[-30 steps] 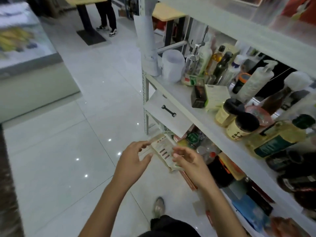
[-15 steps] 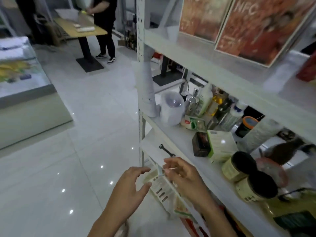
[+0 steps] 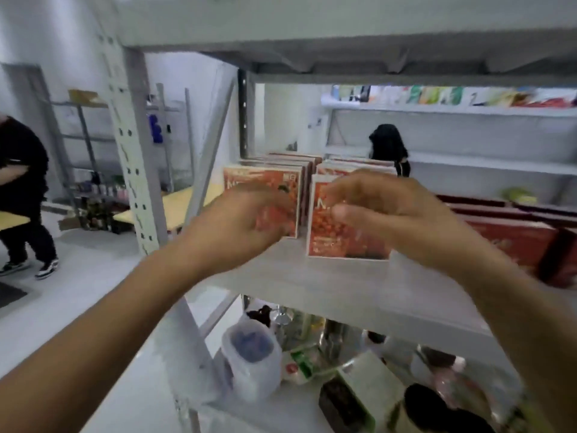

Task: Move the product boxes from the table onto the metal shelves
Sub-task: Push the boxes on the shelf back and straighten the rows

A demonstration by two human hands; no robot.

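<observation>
Soft, cool-white light fills the room evenly, with no hard shadows or glare; only the underside of the top shelf (image 3: pixel 343 60) and the space below the middle one lie in dull grey shade. Motion blur smears the whole frame, worst on the left hand (image 3: pixel 246 223) and right hand (image 3: pixel 390 214), so their finger outlines melt away and the print on the boxes (image 3: pixel 343 239) is unreadable. Wide-angle distortion bends the post (image 3: pixel 131 151) and shelf edges near the borders, and the bag (image 3: pixel 249 364) at the bottom is soft and hazy.
</observation>
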